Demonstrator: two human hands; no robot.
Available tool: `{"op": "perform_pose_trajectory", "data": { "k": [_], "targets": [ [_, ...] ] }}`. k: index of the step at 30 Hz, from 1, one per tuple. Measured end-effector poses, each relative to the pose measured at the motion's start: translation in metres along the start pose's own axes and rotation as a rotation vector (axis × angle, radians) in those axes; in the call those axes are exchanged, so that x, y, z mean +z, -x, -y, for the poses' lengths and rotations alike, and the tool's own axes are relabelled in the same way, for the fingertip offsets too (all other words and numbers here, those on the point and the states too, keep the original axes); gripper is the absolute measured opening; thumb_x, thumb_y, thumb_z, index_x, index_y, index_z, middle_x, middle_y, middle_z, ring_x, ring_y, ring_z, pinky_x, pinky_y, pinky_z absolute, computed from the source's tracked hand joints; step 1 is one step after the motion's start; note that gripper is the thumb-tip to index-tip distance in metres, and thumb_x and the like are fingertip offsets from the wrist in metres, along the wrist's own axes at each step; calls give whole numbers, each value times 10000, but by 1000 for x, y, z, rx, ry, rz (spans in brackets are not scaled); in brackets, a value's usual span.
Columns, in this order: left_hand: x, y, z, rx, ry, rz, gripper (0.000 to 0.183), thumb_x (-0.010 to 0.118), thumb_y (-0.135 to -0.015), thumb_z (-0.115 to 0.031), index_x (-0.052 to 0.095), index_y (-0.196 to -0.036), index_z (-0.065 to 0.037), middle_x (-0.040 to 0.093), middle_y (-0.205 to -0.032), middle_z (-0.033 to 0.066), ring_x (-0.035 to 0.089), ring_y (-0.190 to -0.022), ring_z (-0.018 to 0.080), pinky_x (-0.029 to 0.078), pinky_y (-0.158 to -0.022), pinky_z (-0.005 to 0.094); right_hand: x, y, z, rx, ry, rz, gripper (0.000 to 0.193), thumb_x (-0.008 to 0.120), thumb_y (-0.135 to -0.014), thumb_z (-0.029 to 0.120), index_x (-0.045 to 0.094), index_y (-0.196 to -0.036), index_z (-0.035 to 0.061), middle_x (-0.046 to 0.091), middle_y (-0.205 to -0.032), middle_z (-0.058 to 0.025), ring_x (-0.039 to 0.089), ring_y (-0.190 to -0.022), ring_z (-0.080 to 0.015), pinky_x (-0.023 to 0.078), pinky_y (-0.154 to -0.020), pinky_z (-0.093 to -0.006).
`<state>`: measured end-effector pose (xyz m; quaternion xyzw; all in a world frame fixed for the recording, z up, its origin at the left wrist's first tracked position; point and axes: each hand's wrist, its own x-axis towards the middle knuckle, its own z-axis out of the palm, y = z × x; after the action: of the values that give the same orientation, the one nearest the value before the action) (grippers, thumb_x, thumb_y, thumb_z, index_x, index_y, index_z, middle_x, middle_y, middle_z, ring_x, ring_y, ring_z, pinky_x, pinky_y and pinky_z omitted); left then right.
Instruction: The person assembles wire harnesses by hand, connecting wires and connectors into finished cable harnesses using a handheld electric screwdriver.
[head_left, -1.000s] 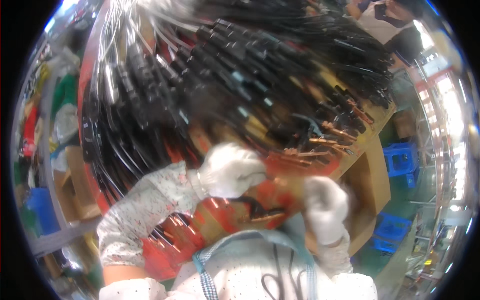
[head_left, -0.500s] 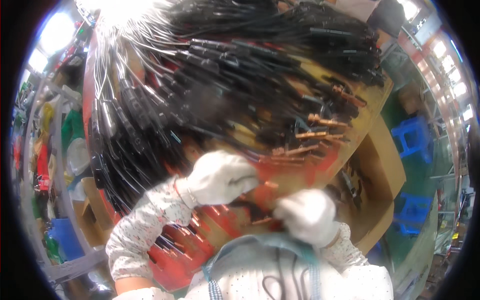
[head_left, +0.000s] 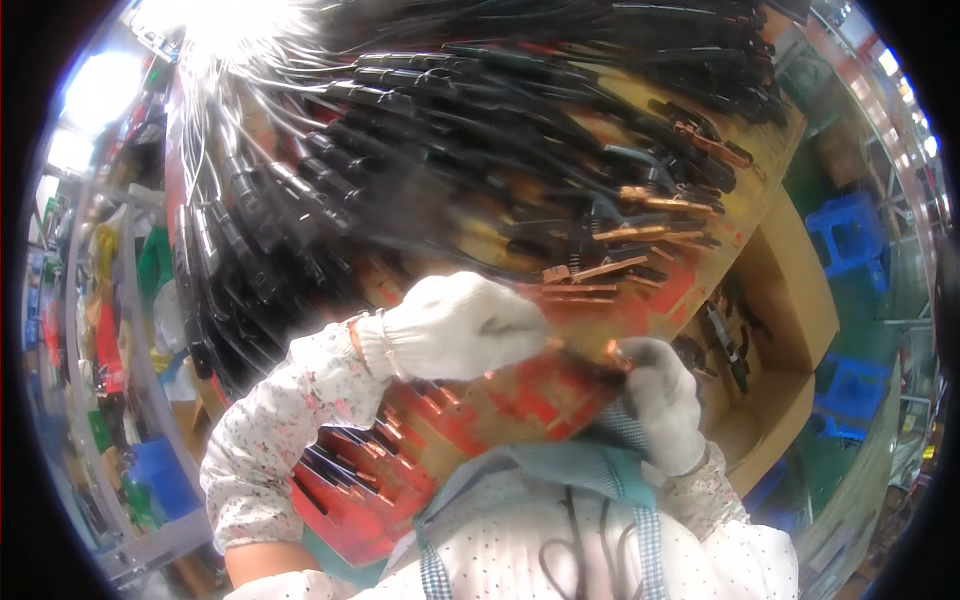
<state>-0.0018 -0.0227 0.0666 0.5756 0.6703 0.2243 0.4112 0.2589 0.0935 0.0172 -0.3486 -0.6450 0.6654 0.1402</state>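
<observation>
My left hand (head_left: 465,325), in a white glove, is closed in a pinch over the red and yellow worktable (head_left: 525,395). A coppery cable end (head_left: 554,343) shows at its fingertips; the rest is hidden in the glove. Close by on the right, my gloved right hand (head_left: 668,405) is closed around a dark piece with a coppery tip (head_left: 612,348). That piece is blurred, and I cannot tell its exact kind. Several copper-jawed black clamps (head_left: 650,235) lie just beyond my hands. Black cables with bare copper ends (head_left: 370,445) lie beside my left forearm.
A great heap of black-handled parts with cables (head_left: 400,130) covers the table's far and left side. Against the right edge stands an open cardboard box (head_left: 800,290) with a few dark parts inside. Blue stools (head_left: 850,235) stand on the green floor beyond.
Both hands have moved slightly away from me and to the right. My right hand has turned, and the dark piece with its coppery tip now shows at its fingers. The view has shifted slightly.
</observation>
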Motion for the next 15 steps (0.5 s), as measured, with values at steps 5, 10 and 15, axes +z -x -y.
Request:
{"op": "perform_pose_trajectory", "data": {
  "k": [5, 10, 15],
  "targets": [
    [-4, -1, -3, -61, 44, 44, 197, 709, -944, -156, 777, -1110, -75, 742, -888, 81, 730, -765, 182, 569, -698, 319, 20, -26, -5, -472, 905, -111, 338, 805, -812, 232, 707, -1133, 188, 640, -944, -72, 651, -785, -325, 534, -687, -418],
    [-6, -7, -19, -281, 177, 70, 215, 698, -949, -145, 772, -1131, -56, 743, -875, 85, 737, -769, 166, 574, -691, 316, 23, -33, 10, -542, 888, 5, 384, 827, -744, 206, 714, -1111, 189, 652, -959, -56, 658, -844, -301, 520, -742, -425],
    [7, -6, 1, 9, 88, -52, 212, 683, -954, -125, 773, -1128, -45, 750, -877, 110, 740, -744, 182, 579, -664, 320, 22, -37, 5, -583, 802, 3, 451, 816, -713, 140, 713, -1149, 189, 654, -983, -56, 653, -857, -309, 515, -768, -433]
  ]
}}
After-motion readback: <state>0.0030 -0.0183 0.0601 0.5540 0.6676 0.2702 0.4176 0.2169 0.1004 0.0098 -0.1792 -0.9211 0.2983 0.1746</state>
